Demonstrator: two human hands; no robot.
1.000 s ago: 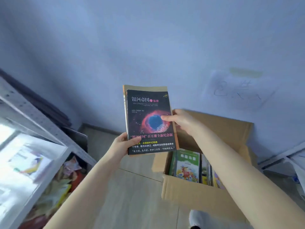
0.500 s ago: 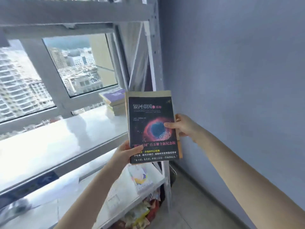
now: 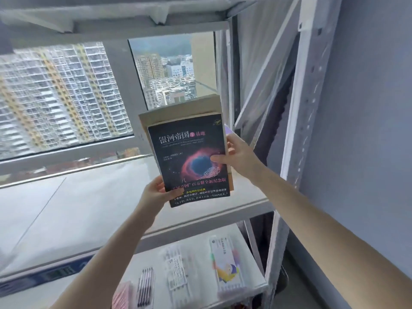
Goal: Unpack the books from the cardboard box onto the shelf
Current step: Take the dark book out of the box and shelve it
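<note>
A wide window [image 3: 66,97] full of tower blocks sits behind the pale metal shelf [image 3: 89,208], and we are holding two books up in front of its middle board, near the right end. Our left hand [image 3: 156,192] grips the lower left corner of the dark book [image 3: 189,157], thumb over the cover. Our right hand [image 3: 236,155] pinches the right edge, thumb on the front and fingers behind. A tan book [image 3: 178,110] lies flat against the dark one's back, its top showing above. Neither book touches the board yet, and the cardboard box is out of view. We judge the main risk to be the tan book sliding free, as the left hand seems to hold only the front one. Tilting the pair to lay them down could also knock a corner against the upright post [image 3: 298,130]. Set too near the front lip, they might tip onto the lower shelf [image 3: 198,244].
</note>
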